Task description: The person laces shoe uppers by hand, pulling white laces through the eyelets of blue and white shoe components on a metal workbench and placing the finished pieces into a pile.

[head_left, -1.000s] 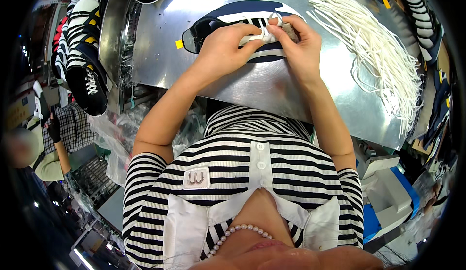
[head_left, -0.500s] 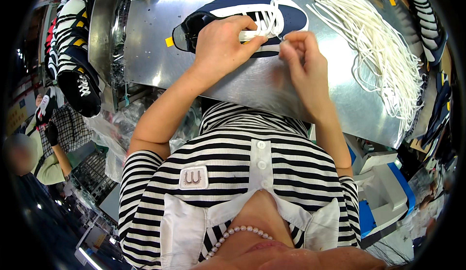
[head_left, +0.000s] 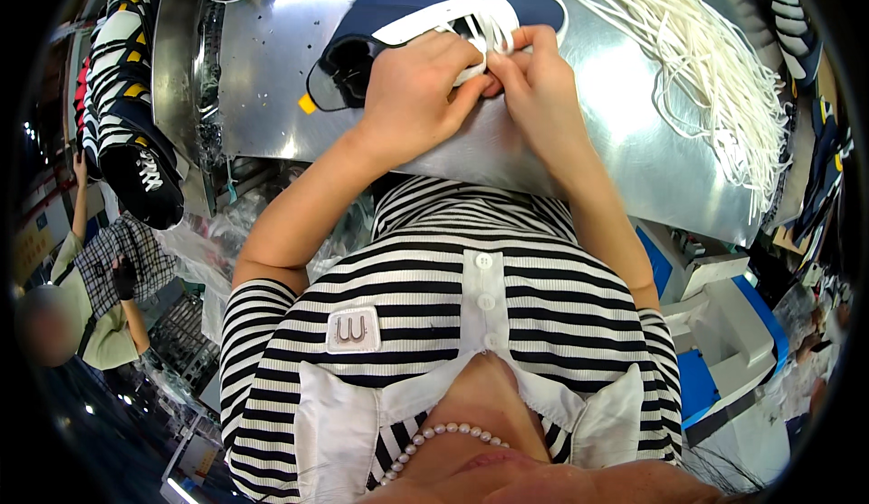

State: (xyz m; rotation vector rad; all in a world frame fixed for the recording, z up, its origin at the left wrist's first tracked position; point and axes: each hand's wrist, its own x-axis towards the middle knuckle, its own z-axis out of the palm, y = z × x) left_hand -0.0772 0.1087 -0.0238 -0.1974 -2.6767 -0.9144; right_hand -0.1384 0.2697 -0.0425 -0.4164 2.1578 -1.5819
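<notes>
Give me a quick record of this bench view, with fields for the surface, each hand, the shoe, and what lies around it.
Surface: shiny metal table
Shoe: navy and white shoe lying on the table, white lace partly threaded
Left hand: left hand resting on the shoe, fingertips pinching the lace
Right hand: right hand pinching the lace beside the left
Right of the shoe: pile of loose white laces
Far left: row of black, white and yellow shoes
Lower right: blue and white boxes

White-blue boxes (head_left: 724, 314) lower right; yellow tag (head_left: 308, 104) on shoe.
</notes>
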